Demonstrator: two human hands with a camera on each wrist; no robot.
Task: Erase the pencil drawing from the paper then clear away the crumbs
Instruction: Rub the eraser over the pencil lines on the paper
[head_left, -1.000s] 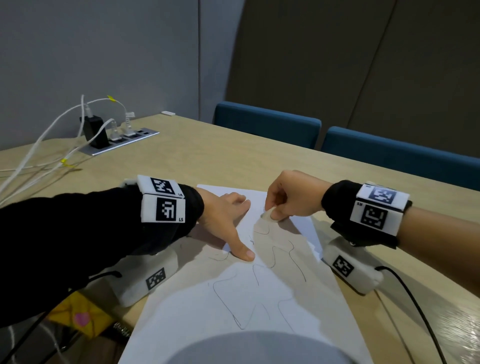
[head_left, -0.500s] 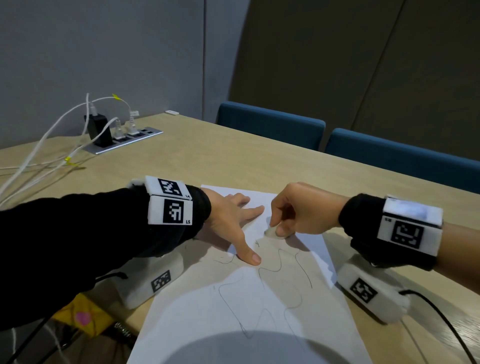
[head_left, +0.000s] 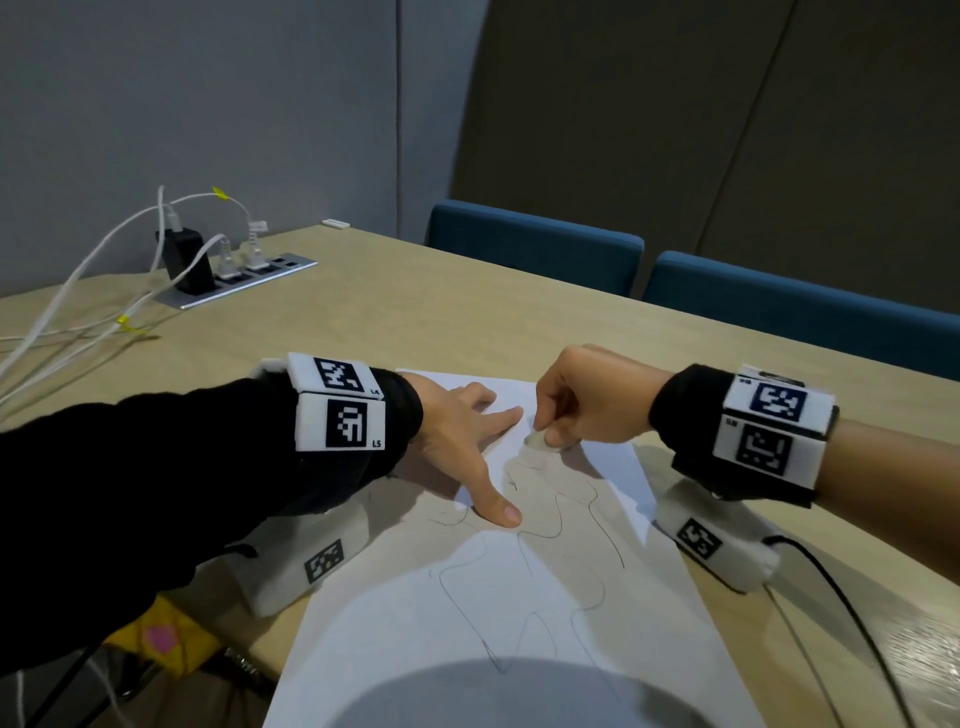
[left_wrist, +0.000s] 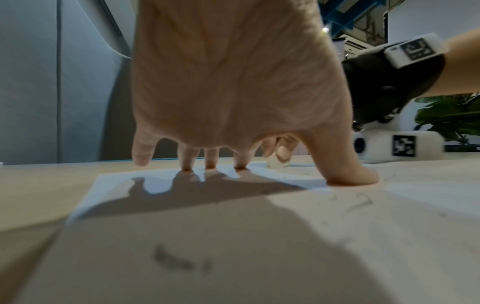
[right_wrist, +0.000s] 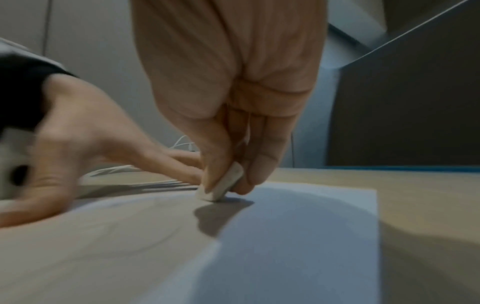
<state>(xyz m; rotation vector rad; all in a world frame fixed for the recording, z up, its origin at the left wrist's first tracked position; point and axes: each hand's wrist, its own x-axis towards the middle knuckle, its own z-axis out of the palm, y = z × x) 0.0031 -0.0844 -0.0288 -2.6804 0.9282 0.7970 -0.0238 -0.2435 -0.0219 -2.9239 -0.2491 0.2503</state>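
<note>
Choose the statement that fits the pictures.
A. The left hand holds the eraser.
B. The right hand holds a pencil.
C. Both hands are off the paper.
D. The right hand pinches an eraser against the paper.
D: the right hand pinches the eraser, whose lower end touches the paper.

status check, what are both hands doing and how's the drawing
Left hand flat, fingers spread, pinning paper. Right hand pinching eraser, tip on sheet's far end. Pencil drawing mostly still there. Nothing in the way.
</note>
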